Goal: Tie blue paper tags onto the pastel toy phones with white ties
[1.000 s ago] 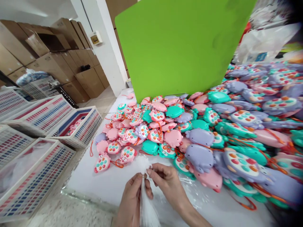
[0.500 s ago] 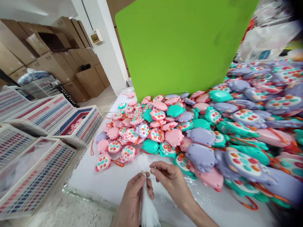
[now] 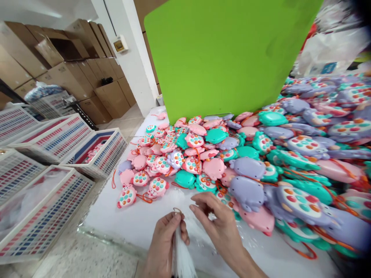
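My left hand point(image 3: 169, 234) is closed around a bundle of thin, translucent white strands point(image 3: 182, 256) that fans out below my fingers. A small tan loop point(image 3: 177, 210), like a rubber band, sticks up above my thumb and forefinger. My right hand point(image 3: 218, 221) hovers just to the right, apart from the bundle. Its thumb and forefinger are spread with nothing visible between them; the other fingers are curled. Beyond both hands lies a heap of animal-shaped plastic toys point(image 3: 213, 169) in pink, teal and purple, with orange cords and coloured dots.
The toys lie on a white table point(image 3: 113, 220) with a plastic-covered edge. A green board point(image 3: 226, 58) stands upright behind them. On the floor at left are white crates point(image 3: 58, 216) with red and blue slots. Cardboard boxes point(image 3: 69, 81) are stacked farther back.
My right hand has drawn back slightly from the bundle, and its thumb and forefinger have parted. The tan loop now stands up more clearly above my left hand, which keeps its grip.
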`<state>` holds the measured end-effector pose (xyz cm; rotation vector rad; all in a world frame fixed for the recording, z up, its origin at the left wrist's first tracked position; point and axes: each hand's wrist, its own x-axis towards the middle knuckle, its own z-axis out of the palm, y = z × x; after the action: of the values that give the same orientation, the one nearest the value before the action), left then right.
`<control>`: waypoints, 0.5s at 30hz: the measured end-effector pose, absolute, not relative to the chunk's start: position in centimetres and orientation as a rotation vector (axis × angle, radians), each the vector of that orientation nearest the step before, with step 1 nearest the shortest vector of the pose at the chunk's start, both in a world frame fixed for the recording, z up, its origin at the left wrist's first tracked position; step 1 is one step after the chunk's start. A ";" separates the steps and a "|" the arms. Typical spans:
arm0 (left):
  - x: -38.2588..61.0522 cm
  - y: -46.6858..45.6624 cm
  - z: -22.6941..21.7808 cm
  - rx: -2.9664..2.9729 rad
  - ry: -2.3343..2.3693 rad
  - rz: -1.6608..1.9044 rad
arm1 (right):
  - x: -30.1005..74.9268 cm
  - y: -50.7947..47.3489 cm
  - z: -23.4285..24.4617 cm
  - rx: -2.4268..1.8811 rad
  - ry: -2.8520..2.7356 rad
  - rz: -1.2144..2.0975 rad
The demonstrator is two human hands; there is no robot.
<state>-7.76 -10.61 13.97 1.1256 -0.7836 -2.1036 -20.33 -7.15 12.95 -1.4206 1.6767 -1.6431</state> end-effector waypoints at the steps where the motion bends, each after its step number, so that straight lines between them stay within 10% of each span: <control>1: -7.8 -10.6 13.9 1.121 -0.809 -2.083 | -20.3 -6.9 13.0 -1.516 1.686 -1.641; 15: -7.8 -10.5 14.1 1.118 -0.881 -2.056 | -19.4 -7.0 13.4 -1.284 1.421 -1.420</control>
<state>-7.84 -10.54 14.09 1.1181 -0.8807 -2.0557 -19.42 -6.95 13.37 -1.2835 1.4214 -1.4197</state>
